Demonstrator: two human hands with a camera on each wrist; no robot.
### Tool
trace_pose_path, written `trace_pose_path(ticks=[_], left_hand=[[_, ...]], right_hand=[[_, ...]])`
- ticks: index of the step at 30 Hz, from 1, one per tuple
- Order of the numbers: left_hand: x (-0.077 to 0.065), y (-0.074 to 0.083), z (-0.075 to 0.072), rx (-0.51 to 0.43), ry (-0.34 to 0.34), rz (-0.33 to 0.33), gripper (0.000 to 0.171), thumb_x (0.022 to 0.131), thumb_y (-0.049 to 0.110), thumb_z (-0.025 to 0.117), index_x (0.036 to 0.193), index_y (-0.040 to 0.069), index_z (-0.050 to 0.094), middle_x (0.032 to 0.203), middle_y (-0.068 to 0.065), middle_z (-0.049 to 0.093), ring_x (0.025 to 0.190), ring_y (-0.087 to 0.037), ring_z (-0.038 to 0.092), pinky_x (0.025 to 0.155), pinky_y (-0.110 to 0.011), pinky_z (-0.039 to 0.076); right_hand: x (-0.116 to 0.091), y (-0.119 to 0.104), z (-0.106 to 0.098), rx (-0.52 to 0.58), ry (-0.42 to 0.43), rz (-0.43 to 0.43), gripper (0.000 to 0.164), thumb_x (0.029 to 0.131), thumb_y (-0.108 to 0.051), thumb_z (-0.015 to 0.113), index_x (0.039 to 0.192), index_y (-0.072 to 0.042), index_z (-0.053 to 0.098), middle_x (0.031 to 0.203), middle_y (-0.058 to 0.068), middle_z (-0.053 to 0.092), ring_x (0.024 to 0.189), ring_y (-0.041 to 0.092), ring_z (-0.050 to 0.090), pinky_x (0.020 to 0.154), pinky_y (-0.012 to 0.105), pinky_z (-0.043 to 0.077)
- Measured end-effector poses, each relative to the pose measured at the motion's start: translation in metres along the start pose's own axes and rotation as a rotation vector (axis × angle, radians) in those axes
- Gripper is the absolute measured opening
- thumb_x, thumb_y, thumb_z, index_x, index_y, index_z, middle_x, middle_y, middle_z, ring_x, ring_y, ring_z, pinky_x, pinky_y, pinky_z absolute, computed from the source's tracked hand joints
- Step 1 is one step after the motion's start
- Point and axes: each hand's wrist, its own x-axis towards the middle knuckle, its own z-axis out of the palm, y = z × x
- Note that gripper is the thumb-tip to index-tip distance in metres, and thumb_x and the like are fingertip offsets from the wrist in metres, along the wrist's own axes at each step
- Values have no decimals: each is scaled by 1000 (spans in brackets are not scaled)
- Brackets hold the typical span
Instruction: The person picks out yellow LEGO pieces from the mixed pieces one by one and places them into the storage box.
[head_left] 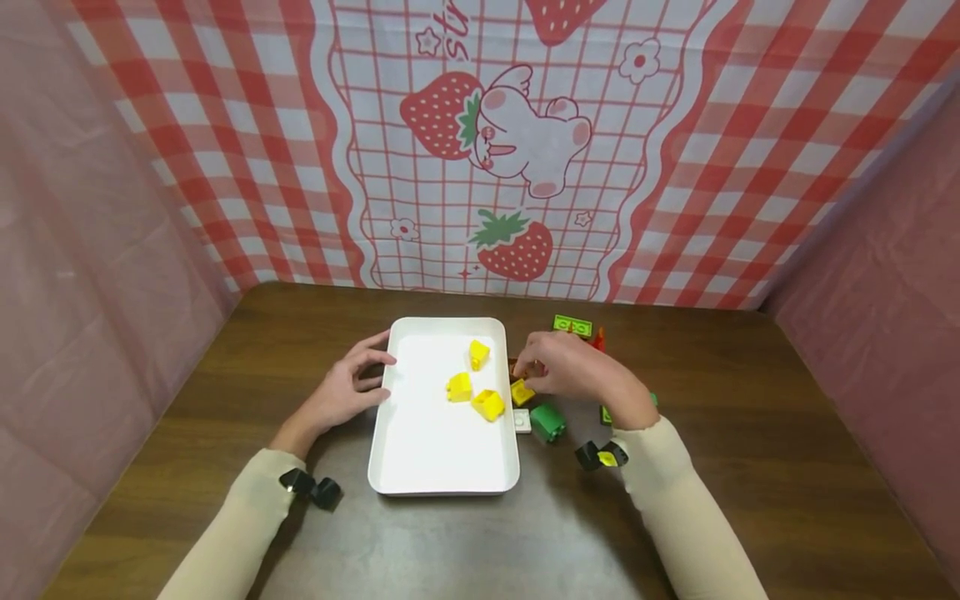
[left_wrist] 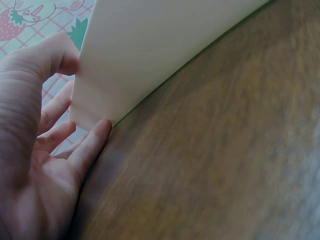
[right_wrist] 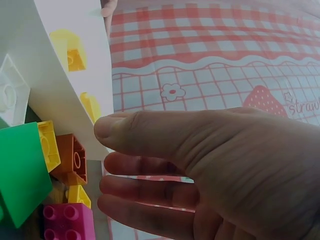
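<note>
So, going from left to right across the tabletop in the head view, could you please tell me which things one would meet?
Left hand → white tray → small white piece → dark green block → red piece.

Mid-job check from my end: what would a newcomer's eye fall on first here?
Probably the bright white tray on the brown table, with three yellow bricks toward its right side. Behind it, the red-checked strawberry cloth fills the upper middle of the head view. Next, the left hand touching the tray's left side and the right hand among multicoloured bricks on its right.
</note>
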Motion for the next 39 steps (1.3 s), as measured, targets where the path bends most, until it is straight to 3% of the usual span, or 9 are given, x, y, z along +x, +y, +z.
trace_pose_path(ticks=[15,27,33,39], left_hand=[[-1,0,1,-9,-3,4,43,83,-5,75,123,-7,59,163,-20,25,134,-44,42,100,-64,47],[1,1,1,6,-3,-3,43,82,-5,75,123,-6,59,163,-20,25,134,-44,42,100,-64,47],[1,0,2,-3,-6,12,43,82,-7,74,122,-8,59,163,-22,25,134,-44,43,99,-62,48],[0,0,2,-7,0,19,43,82,-7,74,122,-8,59,162,-23,25,134,-43,43,98,-62,48]], right_hand=[[5,-1,10,-5,-82,43,31,84,-20,80,115,-14,76,111,7,70,96,24,62,87,36,61],[7,-3,13,-43,-131,43,36,83,-23,81,118,-19,76,102,1,72,89,19,56,77,30,58],[8,-1,15,-62,-150,54,36,84,-24,80,119,-20,75,108,-2,73,93,18,55,84,33,58],[10,-1,18,-71,-165,63,35,85,-25,79,119,-20,75,108,-2,73,92,17,54,82,33,57]])
